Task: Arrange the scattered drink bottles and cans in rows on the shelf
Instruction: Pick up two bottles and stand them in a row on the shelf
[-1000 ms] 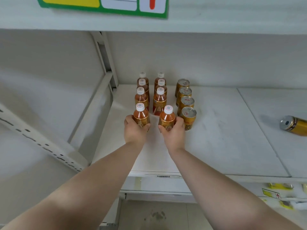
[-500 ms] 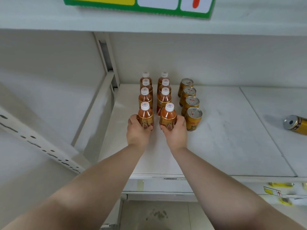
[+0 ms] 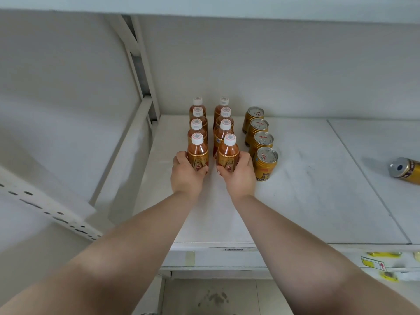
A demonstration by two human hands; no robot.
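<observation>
Two rows of amber drink bottles with white caps stand upright on the white shelf [image 3: 306, 201], running from front to back. My left hand [image 3: 185, 176] grips the front bottle of the left row [image 3: 197, 153]. My right hand [image 3: 239, 178] grips the front bottle of the right row [image 3: 228, 153]. Both bottles stand on the shelf, close behind their rows. To the right stands a row of several gold cans, with its front can [image 3: 266, 163] beside my right hand. One more gold can [image 3: 405, 170] lies on its side at the far right.
A white upright post [image 3: 142, 64] and a slanted side rail [image 3: 122, 155] bound the shelf on the left. The back wall is just behind the rows. The shelf's front edge [image 3: 227, 248] carries a label strip; yellow tags [image 3: 372, 263] hang lower right.
Both hands have pushed the two front bottles back toward their rows, and the right bottle now lines up with the left one. My head has tilted down, so the green sign is out of view.
</observation>
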